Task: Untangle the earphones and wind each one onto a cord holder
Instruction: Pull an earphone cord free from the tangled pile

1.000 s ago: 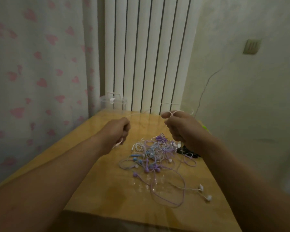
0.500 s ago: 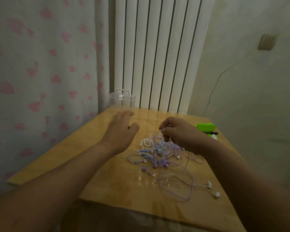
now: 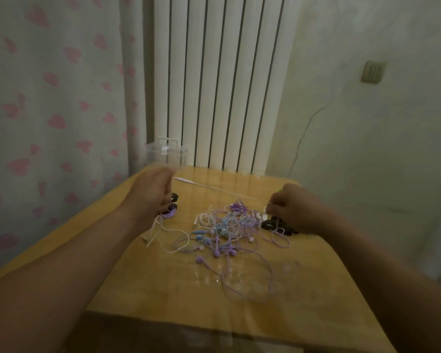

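- Two hands hold one white earphone cord [image 3: 214, 187] taut above the table [image 3: 163, 289]; I judge this tension draws it clear of the tangle [image 3: 224, 226] lying between them.
- At the left hand [image 3: 150, 193], fingers curl round the cord, with slack ends hanging below.
- At the right hand [image 3: 290, 208], fingertips pinch the cord's other end.
- Black cord holders [image 3: 275, 225] lie just beside the right hand, ready for winding.
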